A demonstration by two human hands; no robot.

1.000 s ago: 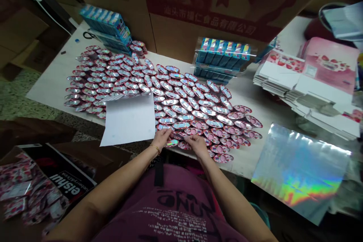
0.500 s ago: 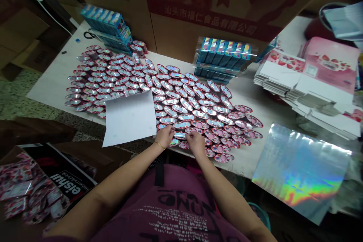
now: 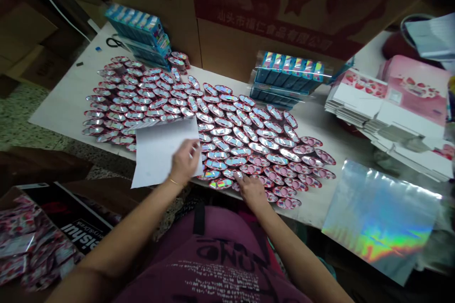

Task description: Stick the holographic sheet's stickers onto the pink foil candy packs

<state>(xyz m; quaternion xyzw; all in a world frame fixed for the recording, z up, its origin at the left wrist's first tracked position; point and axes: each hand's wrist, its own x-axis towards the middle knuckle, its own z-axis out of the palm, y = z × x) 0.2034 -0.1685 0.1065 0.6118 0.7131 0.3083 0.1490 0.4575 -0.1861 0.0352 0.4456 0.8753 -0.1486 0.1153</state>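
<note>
Several small oval pink trays with shiny holographic lids [image 3: 227,125] lie in overlapping rows across a white table [image 3: 67,104]. My left hand [image 3: 185,163] rests over the right edge of a white sheet [image 3: 159,154], fingers loosely bent on the paper. My right hand [image 3: 250,189] lies at the near edge of the rows, its fingertips pressing down on an oval tray [image 3: 237,175]. The trays nearest my right hand show pink insides; those farther left carry shiny lids.
A holographic foil sheet [image 3: 384,218] lies at the right front. Flat pink and white cartons [image 3: 391,104] are stacked at the right. Two blue box packs [image 3: 287,78] [image 3: 140,33] stand before a big cardboard box [image 3: 270,4]. A box of wrapped sweets [image 3: 31,241] sits lower left.
My left hand has left the oval tray and moved left and up onto the white sheet. My right hand stays on the trays at the near edge.
</note>
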